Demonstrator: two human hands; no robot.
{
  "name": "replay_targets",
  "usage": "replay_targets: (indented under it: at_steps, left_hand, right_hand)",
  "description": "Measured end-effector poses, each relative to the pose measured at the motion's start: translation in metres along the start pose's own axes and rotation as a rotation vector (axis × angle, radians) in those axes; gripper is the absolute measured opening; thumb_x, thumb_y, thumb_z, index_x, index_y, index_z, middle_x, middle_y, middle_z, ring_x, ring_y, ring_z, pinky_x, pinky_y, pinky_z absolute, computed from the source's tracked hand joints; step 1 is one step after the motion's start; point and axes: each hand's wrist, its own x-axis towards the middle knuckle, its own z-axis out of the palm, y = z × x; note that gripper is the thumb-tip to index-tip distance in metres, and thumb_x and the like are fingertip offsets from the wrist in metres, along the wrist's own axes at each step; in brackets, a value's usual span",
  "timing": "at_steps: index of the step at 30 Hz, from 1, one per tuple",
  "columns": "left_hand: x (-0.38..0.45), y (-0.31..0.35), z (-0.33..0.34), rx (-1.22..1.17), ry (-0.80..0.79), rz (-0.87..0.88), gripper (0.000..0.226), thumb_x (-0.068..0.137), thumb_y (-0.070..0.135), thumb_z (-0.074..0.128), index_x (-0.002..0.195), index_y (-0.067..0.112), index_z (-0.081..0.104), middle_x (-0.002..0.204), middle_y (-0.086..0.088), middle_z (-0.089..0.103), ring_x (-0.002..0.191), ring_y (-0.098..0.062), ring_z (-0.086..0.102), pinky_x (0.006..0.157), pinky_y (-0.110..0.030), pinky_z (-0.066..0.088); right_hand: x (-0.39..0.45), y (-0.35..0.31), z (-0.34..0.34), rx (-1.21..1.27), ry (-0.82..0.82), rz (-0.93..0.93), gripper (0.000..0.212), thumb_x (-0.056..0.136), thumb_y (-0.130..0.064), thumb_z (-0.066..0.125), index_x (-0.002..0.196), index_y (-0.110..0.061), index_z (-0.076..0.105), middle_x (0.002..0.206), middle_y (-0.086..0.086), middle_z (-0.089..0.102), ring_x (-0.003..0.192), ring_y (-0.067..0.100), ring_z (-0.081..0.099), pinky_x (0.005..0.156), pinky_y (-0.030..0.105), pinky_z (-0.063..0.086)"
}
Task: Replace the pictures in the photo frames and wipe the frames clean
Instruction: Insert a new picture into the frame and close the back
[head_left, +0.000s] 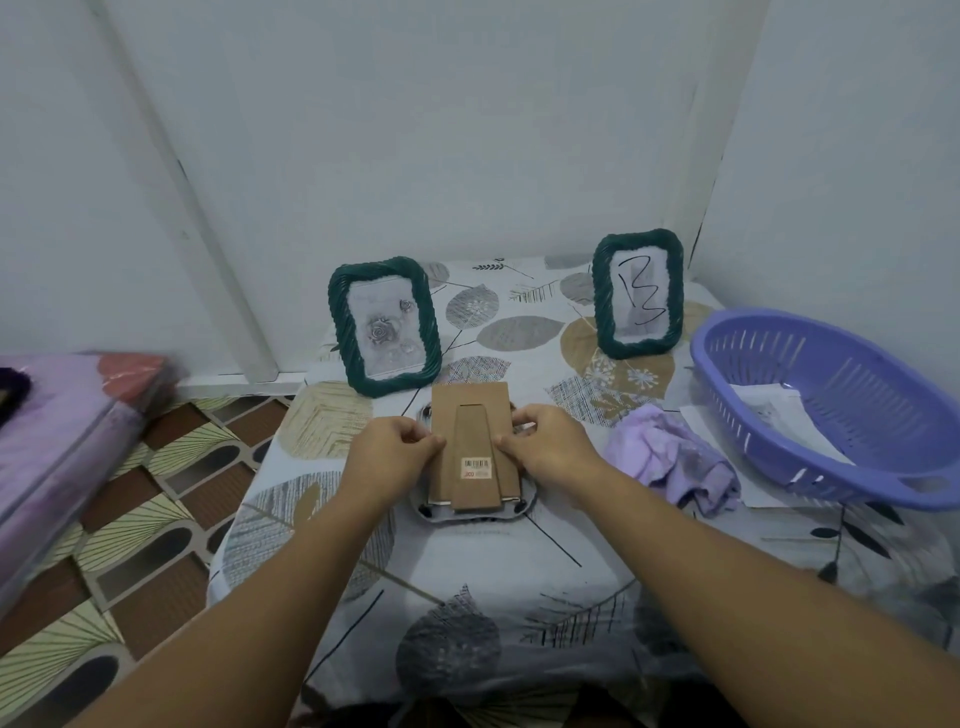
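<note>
Both forearms are stretched forward; the cardboard backing of a face-down frame at the table's middle is pinched at its side edges by left hand and right hand, long axis running away from the fingers

dim, cool, even light; soft shadows; wide-angle bending and blur toward the edges.

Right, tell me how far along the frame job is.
Possibly done: the right standing frame shows a sheet with a hand-drawn B. In hand: a third frame lies face down, the left hand and right hand pinching the sides of its cardboard back. Left: the left standing frame shows a rose print. Wiping can't be judged; the purple cloth lies loose beside the basket.
</note>
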Motion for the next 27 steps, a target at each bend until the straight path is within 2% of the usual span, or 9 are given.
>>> replay_targets:
  at_steps: [3, 5, 12, 16, 20, 24, 27]
  left_hand:
    - [0.000, -0.004, 0.001, 0.012, 0.012, -0.012, 0.018, 0.091, 0.032, 0.076, 0.080, 0.018, 0.074, 0.081, 0.003, 0.073, 0.079, -0.012, 0.064, 0.064, -0.027, 0.045]
    - [0.001, -0.007, 0.003, 0.020, 0.016, -0.016, 0.018, 0.091, 0.031, 0.076, 0.081, 0.017, 0.073, 0.082, 0.003, 0.072, 0.080, -0.013, 0.064, 0.068, -0.029, 0.049]
    - [0.000, -0.009, 0.006, 0.032, 0.024, -0.021, 0.016, 0.091, 0.030, 0.076, 0.082, 0.017, 0.073, 0.082, 0.004, 0.073, 0.083, -0.012, 0.066, 0.064, -0.025, 0.046]
    - [-0.002, -0.008, 0.006, 0.054, 0.024, -0.021, 0.016, 0.084, 0.029, 0.083, 0.085, 0.018, 0.072, 0.081, 0.004, 0.072, 0.079, -0.009, 0.065, 0.061, -0.022, 0.044]
    - [-0.003, -0.007, 0.006, 0.058, 0.029, -0.017, 0.020, 0.082, 0.032, 0.085, 0.090, 0.019, 0.071, 0.082, 0.006, 0.070, 0.079, -0.006, 0.064, 0.060, -0.020, 0.042]
    - [-0.004, -0.008, 0.008, 0.073, 0.048, -0.001, 0.026, 0.085, 0.036, 0.083, 0.100, 0.020, 0.068, 0.083, 0.010, 0.065, 0.074, 0.001, 0.055, 0.058, -0.017, 0.038]
    - [-0.003, -0.009, 0.008, 0.062, 0.030, -0.008, 0.026, 0.086, 0.034, 0.082, 0.105, 0.018, 0.074, 0.084, 0.009, 0.066, 0.074, 0.002, 0.055, 0.058, -0.014, 0.038]
  right_hand:
    - [0.000, -0.001, 0.000, -0.100, -0.007, -0.036, 0.018, 0.089, -0.028, 0.077, 0.103, -0.021, 0.070, 0.094, -0.003, 0.071, 0.096, 0.018, 0.069, 0.086, 0.030, 0.053]
    - [-0.002, 0.000, -0.001, -0.175, -0.008, -0.056, 0.013, 0.090, -0.031, 0.076, 0.097, -0.029, 0.065, 0.091, -0.007, 0.066, 0.094, 0.015, 0.064, 0.080, 0.025, 0.045]
    - [-0.003, 0.001, -0.001, -0.200, -0.017, -0.085, 0.012, 0.091, -0.029, 0.074, 0.097, -0.029, 0.064, 0.078, -0.015, 0.060, 0.090, 0.014, 0.062, 0.078, 0.025, 0.043]
    - [-0.002, 0.005, -0.001, -0.287, 0.011, -0.139, 0.021, 0.091, -0.026, 0.074, 0.112, -0.021, 0.074, 0.083, -0.011, 0.065, 0.095, 0.016, 0.064, 0.084, 0.026, 0.047]
    - [0.000, 0.009, 0.000, -0.296, 0.013, -0.160, 0.024, 0.090, -0.025, 0.076, 0.114, -0.021, 0.076, 0.069, -0.017, 0.052, 0.083, 0.011, 0.057, 0.074, 0.023, 0.040]
    - [0.000, 0.011, 0.004, -0.309, 0.032, -0.180, 0.026, 0.088, -0.027, 0.077, 0.113, -0.021, 0.077, 0.069, -0.014, 0.052, 0.079, 0.013, 0.056, 0.071, 0.024, 0.039]
    - [0.000, 0.012, 0.005, -0.309, 0.033, -0.200, 0.027, 0.089, -0.028, 0.077, 0.115, -0.022, 0.078, 0.067, -0.012, 0.051, 0.075, 0.013, 0.054, 0.067, 0.025, 0.038]
